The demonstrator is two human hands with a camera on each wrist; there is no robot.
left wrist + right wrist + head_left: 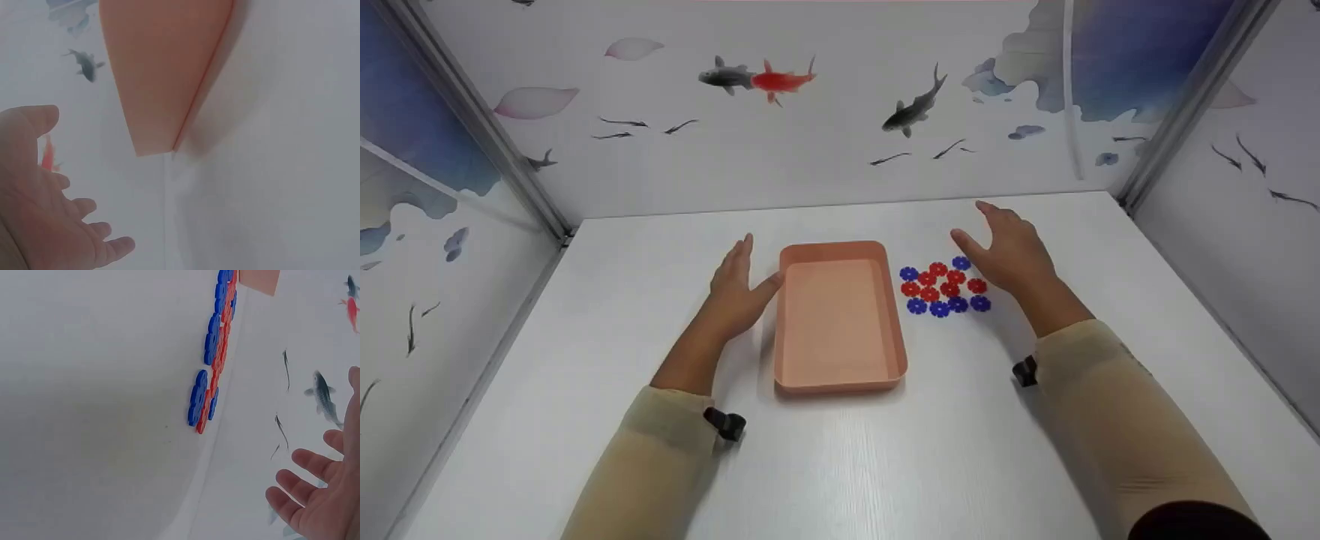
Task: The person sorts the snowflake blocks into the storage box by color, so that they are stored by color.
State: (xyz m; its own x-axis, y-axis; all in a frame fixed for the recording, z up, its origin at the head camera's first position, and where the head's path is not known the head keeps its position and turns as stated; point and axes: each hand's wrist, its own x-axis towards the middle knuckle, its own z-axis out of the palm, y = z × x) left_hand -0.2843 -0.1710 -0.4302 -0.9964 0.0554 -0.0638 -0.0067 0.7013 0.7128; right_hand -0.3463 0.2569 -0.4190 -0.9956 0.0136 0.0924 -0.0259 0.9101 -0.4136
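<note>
An orange-pink rectangular tray point(840, 322) stands in the middle of the white table, its inside bare. Just left of it is my left hand point(739, 296), fingers extended and thumb tip at the tray's left rim; it holds nothing. The tray's side point(163, 67) also shows in the left wrist view. Right of the tray lie several flat, flower-shaped plastic discs, red ones point(937, 268) and blue ones point(940, 309), grouped close together. My right hand point(1012, 251) hovers at the right of the discs, thumb and fingers spread with nothing in them. In the right wrist view, the blue discs point(198, 398) appear edge-on.
The white table point(825, 465) is bounded by a back wall point(825, 165) painted with fish and by side walls. Metal posts point(532, 180) rise at the back corners. Small black wrist cameras point(726, 424) sit at both sleeves.
</note>
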